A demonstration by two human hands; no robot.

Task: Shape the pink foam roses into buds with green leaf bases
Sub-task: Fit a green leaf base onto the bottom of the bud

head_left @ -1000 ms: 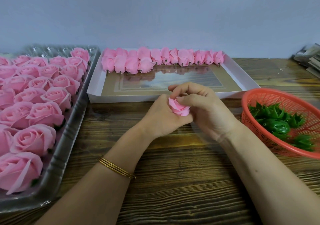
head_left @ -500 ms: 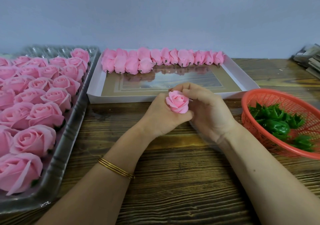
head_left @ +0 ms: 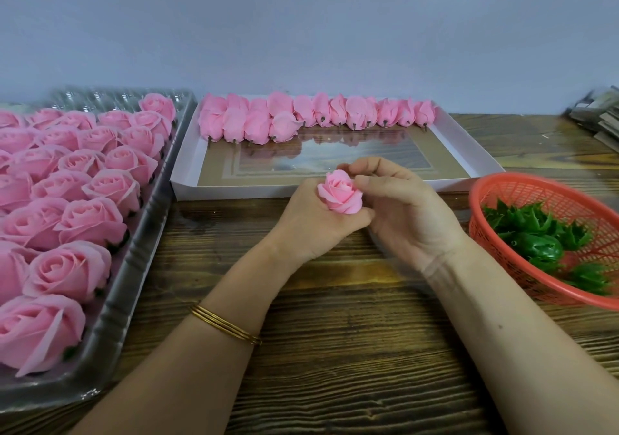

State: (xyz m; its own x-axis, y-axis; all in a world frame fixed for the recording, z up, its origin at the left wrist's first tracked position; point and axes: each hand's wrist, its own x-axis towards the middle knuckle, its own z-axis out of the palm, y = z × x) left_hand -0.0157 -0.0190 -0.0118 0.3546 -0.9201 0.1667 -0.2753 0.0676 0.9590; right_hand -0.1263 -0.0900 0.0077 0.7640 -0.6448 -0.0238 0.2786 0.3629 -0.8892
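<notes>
Thin gold bangles [head_left: 226, 324] ring the left wrist above the dark striped wooden table [head_left: 335, 367]. Just beyond, the left hand [head_left: 311, 230] grips a small pink foam rose [head_left: 340, 192] from below, bloom facing up, while the right hand [head_left: 405, 213] curls its fingertips against the rose's right-side petals. At left a clear plastic tray [head_left: 134, 267] holds rows of open pink foam roses [head_left: 90, 220]; at right a red plastic mesh basket [head_left: 495, 183] holds green plastic leaf bases [head_left: 542, 233]. Farther back, a shallow white cardboard box [head_left: 187, 166] carries closed pink foam buds [head_left: 301, 116] along its far wall
</notes>
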